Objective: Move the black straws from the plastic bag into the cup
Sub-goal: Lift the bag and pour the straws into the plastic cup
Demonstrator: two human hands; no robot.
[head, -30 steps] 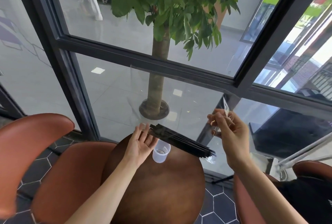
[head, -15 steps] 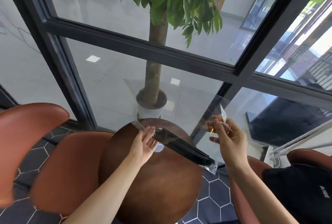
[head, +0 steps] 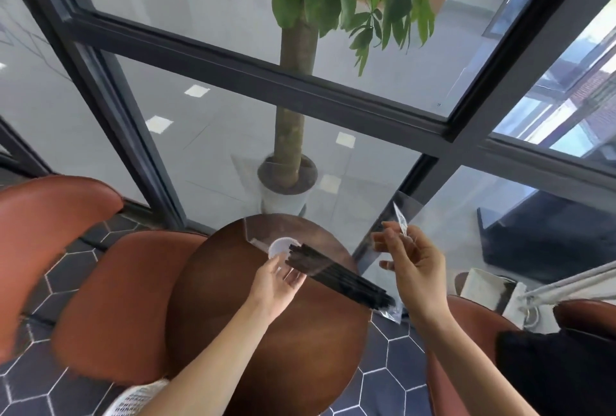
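Observation:
A bundle of black straws [head: 336,275] lies slanted inside a clear plastic bag [head: 390,310], held above the round brown table [head: 283,349]. My left hand [head: 275,280] cups the bundle's upper left end from below, fingers curled around it through the plastic. The straw tips there sit right over the rim of a small translucent cup [head: 278,246] standing on the table. My right hand [head: 413,262] is raised to the right and pinches a thin clear strip of the bag [head: 400,222] between thumb and fingers. The bundle's lower end hangs by my right wrist.
Brown leather chairs [head: 110,299] stand left of the table, another [head: 466,332] at right with a black garment [head: 560,372]. A dark-framed glass wall [head: 266,79] rises just behind the table, with a potted tree [head: 293,135] beyond it. A white bag [head: 483,289] sits at right.
The view has tilted down. Both hands and the bagged straws have come lower, and the straws' upper end has slid over the cup's rim. The right hand keeps its pinch on the clear strip.

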